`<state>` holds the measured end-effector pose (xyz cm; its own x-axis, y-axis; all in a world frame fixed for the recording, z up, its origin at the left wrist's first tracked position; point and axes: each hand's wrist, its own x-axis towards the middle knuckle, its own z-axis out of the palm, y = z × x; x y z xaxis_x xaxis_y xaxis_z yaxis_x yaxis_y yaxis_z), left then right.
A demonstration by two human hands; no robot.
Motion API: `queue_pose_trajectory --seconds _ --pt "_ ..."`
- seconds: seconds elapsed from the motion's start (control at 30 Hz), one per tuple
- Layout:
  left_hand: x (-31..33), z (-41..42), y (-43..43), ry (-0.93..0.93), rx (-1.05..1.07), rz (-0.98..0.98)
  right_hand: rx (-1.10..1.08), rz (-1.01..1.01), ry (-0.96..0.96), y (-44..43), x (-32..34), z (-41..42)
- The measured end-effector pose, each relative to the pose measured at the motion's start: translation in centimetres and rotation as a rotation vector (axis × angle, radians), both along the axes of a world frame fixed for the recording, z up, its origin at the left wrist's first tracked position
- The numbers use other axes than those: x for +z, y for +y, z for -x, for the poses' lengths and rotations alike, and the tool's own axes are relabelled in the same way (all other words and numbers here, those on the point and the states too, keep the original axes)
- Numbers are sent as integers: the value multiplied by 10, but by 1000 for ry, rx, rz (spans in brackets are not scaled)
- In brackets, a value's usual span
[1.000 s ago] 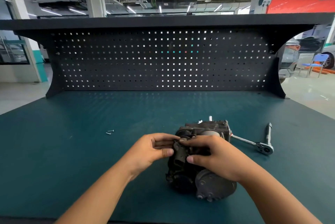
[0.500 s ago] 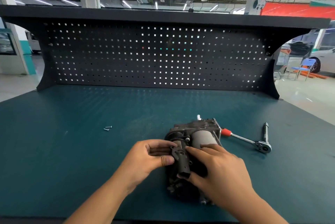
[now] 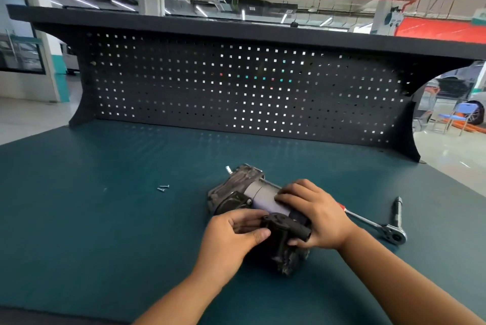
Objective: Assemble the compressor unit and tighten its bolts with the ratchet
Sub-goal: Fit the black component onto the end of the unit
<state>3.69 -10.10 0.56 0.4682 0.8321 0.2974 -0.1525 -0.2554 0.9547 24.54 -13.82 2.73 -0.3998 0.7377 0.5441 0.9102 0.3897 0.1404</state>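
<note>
The dark compressor unit (image 3: 236, 193) lies on its side on the green bench mat (image 3: 105, 232), its grey cylinder pointing toward me. My left hand (image 3: 231, 240) pinches a black bracket part (image 3: 281, 224) at the unit's near end. My right hand (image 3: 318, 214) grips the same end from the right, fingers over the grey cylinder and thumb under the black part. The ratchet (image 3: 378, 227) with its red-tipped handle lies flat to the right of the unit, partly hidden behind my right hand. Two small bolts (image 3: 163, 187) lie loose to the left.
A black socket extension (image 3: 397, 209) stands beside the ratchet head. The black pegboard back panel (image 3: 236, 87) closes the far side of the bench. The bench's right edge drops off to the workshop floor.
The compressor unit has been turned so its far end swings left, and my right hand has shifted onto the grey cylinder. The view has tilted and moved rightward.
</note>
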Motion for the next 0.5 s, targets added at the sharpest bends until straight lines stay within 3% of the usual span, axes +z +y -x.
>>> queue_pose_trajectory --seconds 0.1,0.23,0.3,0.37,0.5 --pt "0 -22 -1 -18 47 2 -41 -19 81 1 -10 -18" --pt "-1 -50 -2 -16 79 7 -128 -202 452 -19 -27 -33" --pt "0 -59 0 -1 70 1 -128 -244 546 -30 -28 -37" --pt "4 -60 4 32 49 -44 -93 -176 631 -37 -28 -36" --pt "11 -53 11 96 104 -205 -27 -20 974 -32 -31 -21"
